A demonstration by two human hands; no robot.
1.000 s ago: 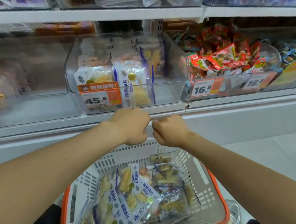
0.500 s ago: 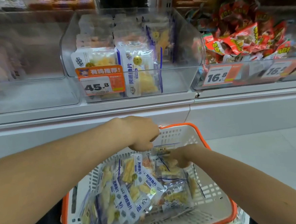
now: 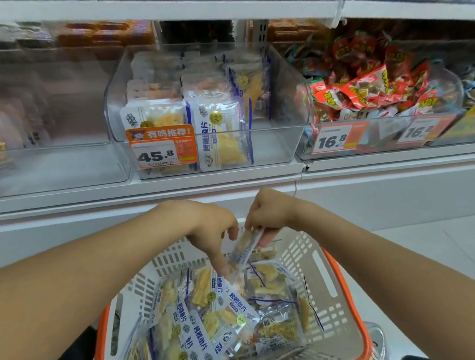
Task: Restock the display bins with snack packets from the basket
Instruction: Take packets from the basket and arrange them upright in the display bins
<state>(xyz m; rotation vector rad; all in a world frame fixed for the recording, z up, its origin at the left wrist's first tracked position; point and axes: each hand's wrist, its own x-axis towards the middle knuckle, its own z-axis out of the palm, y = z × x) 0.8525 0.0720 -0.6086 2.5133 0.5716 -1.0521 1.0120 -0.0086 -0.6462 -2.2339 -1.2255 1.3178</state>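
Packet (image 3: 248, 245) of glossy film, flat and blue-edged, hangs over the far end of the basket (image 3: 316, 261), its top edge pinched by the right hand (image 3: 269, 212). The left hand (image 3: 213, 229) points near-straight fingers down into the crinkled heap (image 3: 217, 307) in that slotted white, orange-rimmed basket. Above, the clear round-cornered bin (image 3: 286, 97) holds upright rows (image 3: 216, 130) at left and middle. Its right side shows bare floor.

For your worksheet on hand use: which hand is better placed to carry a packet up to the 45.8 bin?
Right, probably. The right hand pinches a packet held above the basket; the left hand only reaches down among the loose packets lying inside.
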